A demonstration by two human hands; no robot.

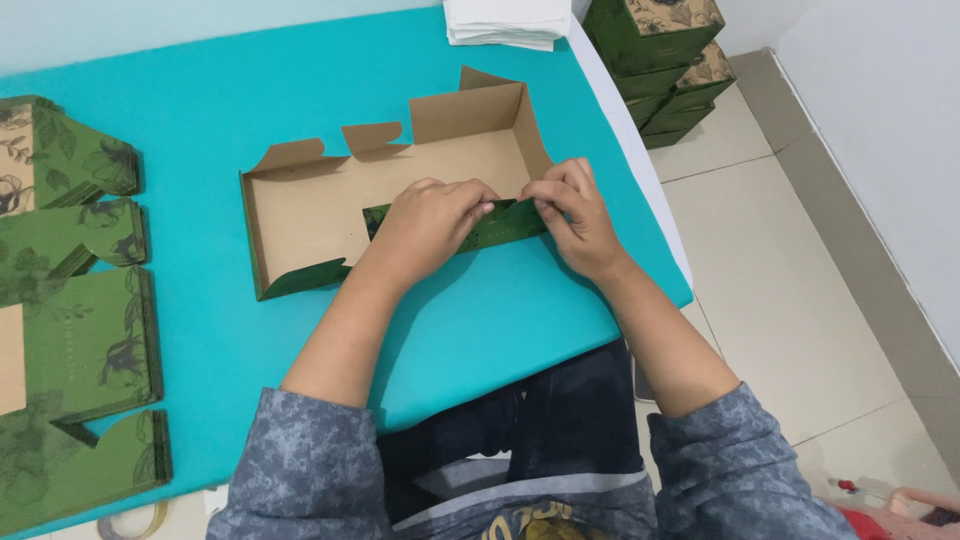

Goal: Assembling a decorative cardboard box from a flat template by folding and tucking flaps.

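A half-folded cardboard box (300, 205), brown inside and green with a leaf print outside, lies open on the turquoise table (500, 310). Its far and left walls stand up. My left hand (425, 225) presses down on the near green flap (505, 225), fingers curled over its edge. My right hand (575, 215) pinches the same flap at the box's right near corner. Both hands touch the flap side by side.
A stack of flat green printed box blanks (70, 310) lies at the table's left. White folded sheets (505, 22) sit at the far edge. Finished green boxes (665, 60) are stacked on the tiled floor to the right. A roll of tape (130, 522) shows at the bottom left.
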